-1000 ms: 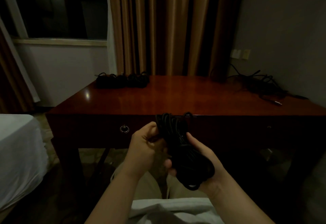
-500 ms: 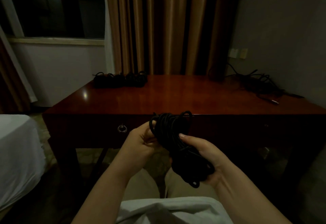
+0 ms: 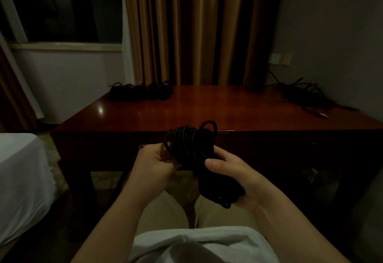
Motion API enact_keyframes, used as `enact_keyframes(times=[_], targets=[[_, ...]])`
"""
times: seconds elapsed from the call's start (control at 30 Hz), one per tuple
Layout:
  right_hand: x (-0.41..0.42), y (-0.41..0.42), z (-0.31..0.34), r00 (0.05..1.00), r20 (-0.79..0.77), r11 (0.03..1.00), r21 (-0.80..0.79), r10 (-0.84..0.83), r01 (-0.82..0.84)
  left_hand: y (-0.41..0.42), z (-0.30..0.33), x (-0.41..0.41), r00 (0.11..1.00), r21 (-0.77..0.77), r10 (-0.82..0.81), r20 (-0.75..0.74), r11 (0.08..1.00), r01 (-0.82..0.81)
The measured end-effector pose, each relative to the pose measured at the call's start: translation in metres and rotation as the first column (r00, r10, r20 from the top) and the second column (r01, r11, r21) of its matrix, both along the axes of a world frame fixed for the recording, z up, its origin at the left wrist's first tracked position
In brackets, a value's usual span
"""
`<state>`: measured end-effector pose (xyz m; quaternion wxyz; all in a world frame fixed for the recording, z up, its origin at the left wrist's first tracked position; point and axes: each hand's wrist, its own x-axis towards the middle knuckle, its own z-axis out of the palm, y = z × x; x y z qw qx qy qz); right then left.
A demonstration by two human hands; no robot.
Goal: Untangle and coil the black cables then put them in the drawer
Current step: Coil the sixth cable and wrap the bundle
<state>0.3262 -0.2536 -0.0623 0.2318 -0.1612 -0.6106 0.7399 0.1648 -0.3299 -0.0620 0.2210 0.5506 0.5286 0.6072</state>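
Right hand wraps the lower half of a coiled black cable bundle, thumb across the front, fingers curled underneath. Left hand grips the bundle's upper left side, fingers curled round the strands. Bundle is held in the air between both hands, in front of the desk's front edge and above the person's lap; top loops stick up just past the edge line. One small loop pokes out at the bundle's top right.

Desk is dark red wood, glossy. Back left corner: a row of coiled black cables lying on the top. Back right corner: a loose tangled cable pile, one plug end trailing toward the front. Drawer front sits under the top, closed; its ring pull is mostly hidden behind the left hand.

White bed corner at left, curtain behind the desk. Light is dim, strand detail is hard to read.
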Motion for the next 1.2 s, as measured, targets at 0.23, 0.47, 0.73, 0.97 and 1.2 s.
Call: enact_keyframes(times=[0.23, 0.47, 0.73, 0.97, 1.2], targets=[[-0.002, 0.003, -0.009, 0.971, 0.215, 0.989, 0.126, -0.109, 0.083, 0.013, -0.012, -0.007, 0.999, -0.316, -0.038, 0.032, 0.948, 0.046], [-0.011, 0.002, -0.017, 0.927, 0.308, 0.967, 0.198, -0.214, 0.158, 0.008, -0.021, -0.02, 0.796, -0.259, -0.32, 0.514, 0.827, 0.499], [-0.025, -0.005, -0.015, 0.858, 0.334, 0.853, 0.483, -0.39, 0.199, 0.028, -0.02, 0.017, 0.836, -0.256, 0.099, 0.54, 0.965, 0.051], [-0.027, -0.015, -0.018, 0.964, 0.053, 0.82, -0.516, -0.259, 0.248, 0.034, 0.003, 0.02, 0.824, -0.139, 0.189, 0.534, 0.981, -0.135], [-0.04, -0.015, -0.021, 0.907, 0.15, 0.914, -0.048, -0.393, 0.403, 0.032, 0.005, 0.012, 0.729, -0.254, 0.27, 0.629, 0.958, -0.136]])
